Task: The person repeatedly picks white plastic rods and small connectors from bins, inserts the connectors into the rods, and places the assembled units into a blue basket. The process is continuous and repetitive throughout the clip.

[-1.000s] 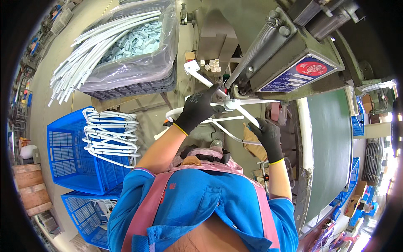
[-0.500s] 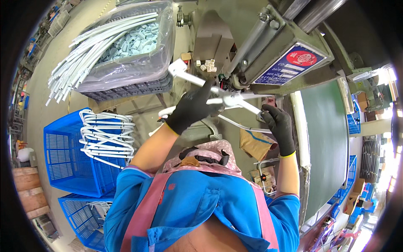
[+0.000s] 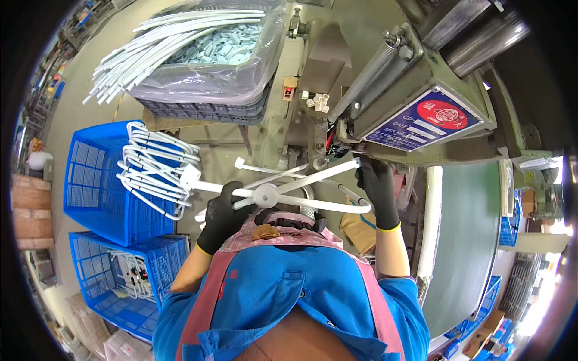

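A white tubular metal frame [image 3: 313,203] with crossing bars and a round hub [image 3: 265,196] spans the space in front of my waist. My left hand [image 3: 224,216], in a black glove, is closed around its bars left of the hub. At the left end of the frame is a white square end piece [image 3: 190,176]. My right hand [image 3: 377,185], also gloved in black, grips a bar's upper end close under the machine. Some of the right fingers are hidden behind the glove's back.
A green-grey press machine [image 3: 397,72] stands ahead right, small white caps [image 3: 315,101] beside it. Left are a plastic-lined grey crate [image 3: 205,90] of small parts and white tubes [image 3: 174,45], and blue crates [image 3: 96,174] with bent white frames [image 3: 153,165]. A green conveyor belt [image 3: 463,240] runs right.
The frame has come down and back toward my body, turning as it moved. My left hand has moved left and nearer; my right hand has shifted slightly left. The view has shifted too.
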Available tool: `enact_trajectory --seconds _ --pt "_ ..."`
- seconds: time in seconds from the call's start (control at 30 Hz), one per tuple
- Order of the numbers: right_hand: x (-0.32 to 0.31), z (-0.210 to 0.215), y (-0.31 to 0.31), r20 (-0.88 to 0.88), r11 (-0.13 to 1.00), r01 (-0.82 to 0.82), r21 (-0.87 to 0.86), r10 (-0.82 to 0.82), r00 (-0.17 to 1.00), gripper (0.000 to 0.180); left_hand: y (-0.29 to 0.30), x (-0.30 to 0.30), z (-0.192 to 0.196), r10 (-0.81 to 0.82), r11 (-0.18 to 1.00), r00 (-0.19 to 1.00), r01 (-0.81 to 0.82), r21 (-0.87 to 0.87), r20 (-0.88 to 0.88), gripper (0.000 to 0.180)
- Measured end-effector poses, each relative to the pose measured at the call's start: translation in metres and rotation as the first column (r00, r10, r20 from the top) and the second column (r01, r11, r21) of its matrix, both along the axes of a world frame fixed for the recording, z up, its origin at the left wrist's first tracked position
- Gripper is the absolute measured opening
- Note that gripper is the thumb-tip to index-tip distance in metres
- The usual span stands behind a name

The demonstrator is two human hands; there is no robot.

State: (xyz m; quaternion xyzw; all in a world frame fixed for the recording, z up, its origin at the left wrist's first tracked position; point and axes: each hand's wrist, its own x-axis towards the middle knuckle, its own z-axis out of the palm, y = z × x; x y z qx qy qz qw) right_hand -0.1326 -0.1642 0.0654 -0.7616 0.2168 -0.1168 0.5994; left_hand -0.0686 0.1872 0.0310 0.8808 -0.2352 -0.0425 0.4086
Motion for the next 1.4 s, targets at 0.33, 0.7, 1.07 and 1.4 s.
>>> enact_trajectory --seconds 0.33,0.7,1.07,1.4 --pt "0.041 -0.025 0.014 0.069 0.944 -0.207 -0.256 0.231 0.970 0.021 0.014 -0.044 -0.018 0.220 0.967 0.975 -0.222 -0.124 -0.034 0.054" --pt "0.041 -0.046 0.013 0.143 0.895 -0.177 -0.410 0.255 0.956 0.021 0.020 -0.011 0.026 0.071 0.997 0.966 -0.073 0.000 -0.249 0.048" --pt "0.036 -0.036 0.033 -0.020 0.999 0.029 0.026 -0.029 0.999 0.020 0.026 0.011 0.052 -0.081 0.992 0.981 0.096 0.080 -0.175 0.053" --pt "0.030 -0.056 0.031 -0.131 1.000 -0.014 0.005 0.015 0.991 0.030 0.029 0.046 0.037 -0.189 0.949 0.966 0.226 0.219 -0.178 0.066"
